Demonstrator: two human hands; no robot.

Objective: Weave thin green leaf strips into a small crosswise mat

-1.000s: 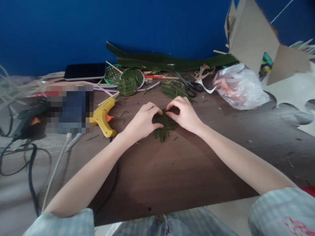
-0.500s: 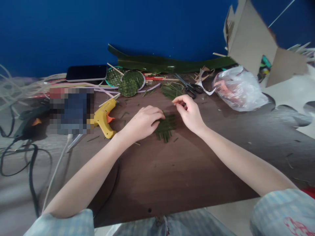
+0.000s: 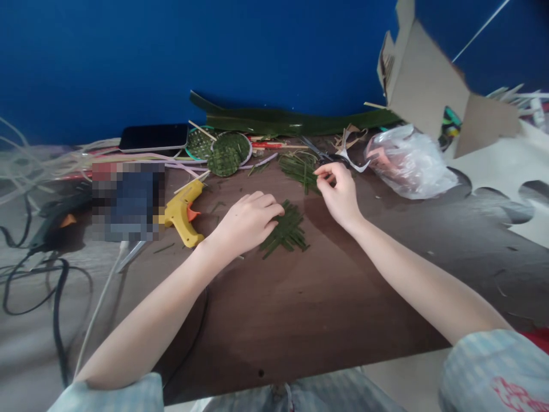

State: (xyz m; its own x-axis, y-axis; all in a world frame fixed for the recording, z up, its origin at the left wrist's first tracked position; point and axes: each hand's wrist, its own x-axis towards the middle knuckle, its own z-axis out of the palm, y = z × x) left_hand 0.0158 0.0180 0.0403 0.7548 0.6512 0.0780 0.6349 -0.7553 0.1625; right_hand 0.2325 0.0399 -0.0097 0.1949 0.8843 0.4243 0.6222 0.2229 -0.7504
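A small woven piece of dark green leaf strips [image 3: 288,230] lies on the brown table with loose strip ends fanning out. My left hand [image 3: 251,220] is at its upper left edge, fingers curled and closed against it. Farther back and to the right, my right hand [image 3: 338,191] reaches to a pile of cut leaf strips [image 3: 295,170]. Thumb and forefinger are pinched together at the pile's right edge, with a thin green strip showing at the tips.
A yellow glue gun [image 3: 183,214] lies left of my left hand. Behind are round woven pieces [image 3: 226,158], a phone [image 3: 153,137], scissors [image 3: 315,150] and a long leaf [image 3: 274,122]. A plastic bag [image 3: 409,163] and a cardboard box [image 3: 429,80] stand right.
The woven piece has turned so that its strips lie diagonally. My right hand has moved slightly right, with its fingertips at the strip pile. The view has shifted slightly.
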